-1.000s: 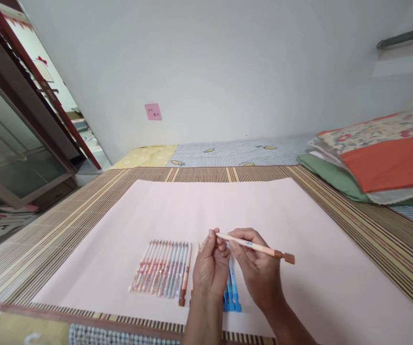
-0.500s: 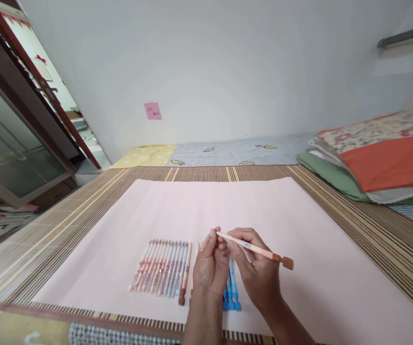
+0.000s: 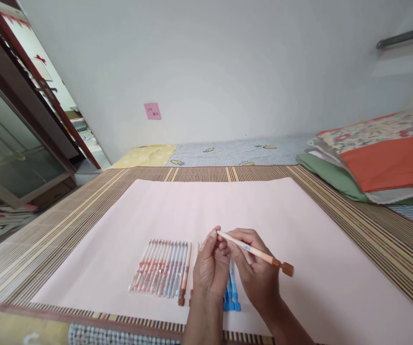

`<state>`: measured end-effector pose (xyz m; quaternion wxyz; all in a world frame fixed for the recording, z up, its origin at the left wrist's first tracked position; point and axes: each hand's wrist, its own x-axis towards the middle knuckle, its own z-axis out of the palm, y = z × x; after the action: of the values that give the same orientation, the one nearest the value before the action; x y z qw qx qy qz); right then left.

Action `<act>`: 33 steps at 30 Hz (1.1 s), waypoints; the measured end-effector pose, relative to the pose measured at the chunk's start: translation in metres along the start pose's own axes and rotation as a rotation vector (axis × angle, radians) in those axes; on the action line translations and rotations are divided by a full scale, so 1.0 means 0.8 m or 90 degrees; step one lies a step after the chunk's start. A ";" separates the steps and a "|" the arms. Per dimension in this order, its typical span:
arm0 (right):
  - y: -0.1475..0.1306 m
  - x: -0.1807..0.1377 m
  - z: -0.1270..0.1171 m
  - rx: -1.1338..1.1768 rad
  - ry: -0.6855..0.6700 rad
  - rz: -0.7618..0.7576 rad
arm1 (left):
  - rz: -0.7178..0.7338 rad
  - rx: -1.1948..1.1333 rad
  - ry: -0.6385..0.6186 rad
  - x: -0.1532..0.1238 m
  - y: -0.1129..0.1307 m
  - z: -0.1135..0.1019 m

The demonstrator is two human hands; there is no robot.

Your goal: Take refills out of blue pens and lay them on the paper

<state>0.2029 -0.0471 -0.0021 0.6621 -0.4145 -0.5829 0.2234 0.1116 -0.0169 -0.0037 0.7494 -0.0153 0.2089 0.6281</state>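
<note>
Between my two hands is a cream and orange pen (image 3: 260,252) with a brown end, raised above the pink sheet (image 3: 206,203). My right hand (image 3: 260,275) is closed around its middle, and the brown end points right. Thumb and fingertips of my left hand (image 3: 212,268) pinch the pale tip. To the left lies a row of several pens (image 3: 161,268), partly under clear wrapping. A similar brown-ended pen (image 3: 185,275) lies at the row's right side. Several blue pens (image 3: 231,292) show between my wrists, partly hidden by my left hand.
The sheet lies on a striped mat (image 3: 73,215). Folded bedding (image 3: 389,153) is piled at the right. Behind stands a pale wall (image 3: 228,72) with a pink note (image 3: 152,111). A glass-panelled door (image 3: 16,143) is at the left.
The pen has turned slightly in my right hand, its printed mark partly rolled away and its brown end a little lower. My left hand has hardly moved.
</note>
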 end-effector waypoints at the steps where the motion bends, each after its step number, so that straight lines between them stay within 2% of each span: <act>1: 0.001 0.000 0.000 0.001 0.004 0.001 | 0.015 0.013 -0.005 0.000 0.000 0.000; 5: -0.001 0.003 0.001 0.049 0.046 0.044 | 0.069 0.061 -0.036 -0.005 -0.002 0.006; 9: -0.004 0.008 0.002 0.085 0.082 0.107 | 0.077 0.078 -0.003 -0.008 -0.004 0.011; 15: 0.007 0.009 0.001 0.125 0.104 0.173 | 0.068 0.060 0.013 -0.003 -0.007 0.006; 25: 0.012 0.009 0.001 0.138 0.101 0.200 | 0.069 0.077 0.006 0.003 -0.009 -0.002; 29: 0.015 0.013 -0.004 0.124 0.119 0.199 | 0.061 0.146 0.051 0.007 -0.004 -0.006; 31: 0.018 0.015 -0.007 0.127 0.133 0.199 | 0.039 0.131 0.068 0.008 0.001 -0.007; 33: 0.023 0.017 -0.011 0.139 0.152 0.203 | 0.001 0.071 0.052 0.008 0.007 -0.007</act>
<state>0.2181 -0.0287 -0.0089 0.7236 -0.4509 -0.4001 0.3360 0.1053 -0.0111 -0.0100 0.7396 0.0015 0.2739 0.6148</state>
